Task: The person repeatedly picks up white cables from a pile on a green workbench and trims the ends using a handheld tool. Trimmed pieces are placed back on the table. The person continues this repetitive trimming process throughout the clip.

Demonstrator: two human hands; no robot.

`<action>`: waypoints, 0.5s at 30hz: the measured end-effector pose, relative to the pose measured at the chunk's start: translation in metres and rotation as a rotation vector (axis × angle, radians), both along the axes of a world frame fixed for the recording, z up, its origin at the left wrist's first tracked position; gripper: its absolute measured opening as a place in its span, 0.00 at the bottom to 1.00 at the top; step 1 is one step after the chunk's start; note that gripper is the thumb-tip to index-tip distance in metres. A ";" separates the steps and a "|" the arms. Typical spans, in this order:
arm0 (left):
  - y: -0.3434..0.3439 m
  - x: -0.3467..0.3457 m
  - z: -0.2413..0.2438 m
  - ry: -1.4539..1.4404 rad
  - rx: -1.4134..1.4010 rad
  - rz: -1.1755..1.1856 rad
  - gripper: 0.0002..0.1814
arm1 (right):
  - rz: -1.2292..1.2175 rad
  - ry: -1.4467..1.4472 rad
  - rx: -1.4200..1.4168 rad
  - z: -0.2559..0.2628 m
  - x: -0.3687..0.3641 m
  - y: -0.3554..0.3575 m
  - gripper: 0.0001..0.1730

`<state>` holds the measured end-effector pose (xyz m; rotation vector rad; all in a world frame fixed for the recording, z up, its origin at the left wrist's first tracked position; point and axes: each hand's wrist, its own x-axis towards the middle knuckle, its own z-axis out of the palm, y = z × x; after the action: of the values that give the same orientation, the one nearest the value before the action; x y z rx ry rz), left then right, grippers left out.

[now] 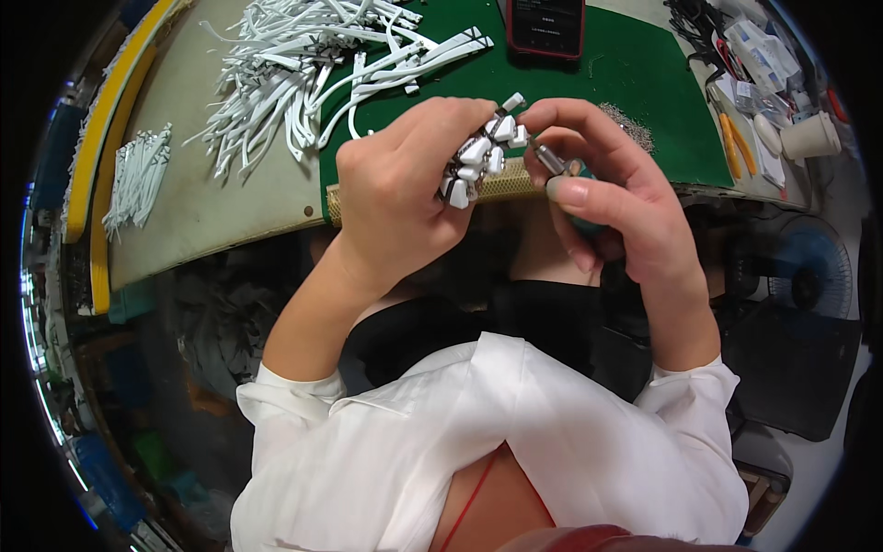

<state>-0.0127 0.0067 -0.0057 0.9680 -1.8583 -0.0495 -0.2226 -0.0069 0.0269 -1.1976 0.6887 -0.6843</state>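
Observation:
My left hand (397,169) is closed around a bundle of white eyeglass temples (476,159), their hinge ends pointing toward my right hand. Most of their length is hidden inside the fist. Between the thumb and fingers of my right hand (631,196) is a small screwdriver (550,160) with a metal collar and a teal handle, partly covered by the palm. Its thin shaft points at the hinge ends; whether the tip touches one cannot be made out. Both hands are above the front edge of the table. Beyond them, a large heap of white temples (290,76) lies at the back left.
A green mat (635,62) carries a phone (545,31) and a scatter of tiny metal screws (626,127). Orange-handled pliers (737,145) and a white cup (810,136) stand to the right. At far left are a smaller temple pile (140,176) and a yellow rail (103,179).

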 end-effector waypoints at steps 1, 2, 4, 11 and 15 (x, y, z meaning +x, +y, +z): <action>0.001 0.000 0.000 0.007 0.015 -0.003 0.15 | 0.000 -0.011 0.014 -0.001 0.002 0.001 0.22; -0.001 0.001 -0.001 0.008 0.001 -0.020 0.15 | 0.004 -0.031 0.024 -0.003 0.003 0.001 0.23; 0.000 0.003 -0.003 0.009 -0.003 -0.027 0.14 | 0.009 -0.046 0.027 -0.005 0.004 0.001 0.22; 0.000 0.002 -0.005 -0.028 -0.140 0.014 0.23 | -0.044 -0.029 0.147 -0.001 0.016 0.012 0.22; 0.002 0.010 -0.006 -0.166 -0.030 0.020 0.22 | -0.148 0.079 -0.112 -0.017 0.019 0.011 0.13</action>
<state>-0.0029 0.0087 -0.0121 0.9951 -1.9947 0.0722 -0.2033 0.0040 0.0097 -1.2904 0.8196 -0.8112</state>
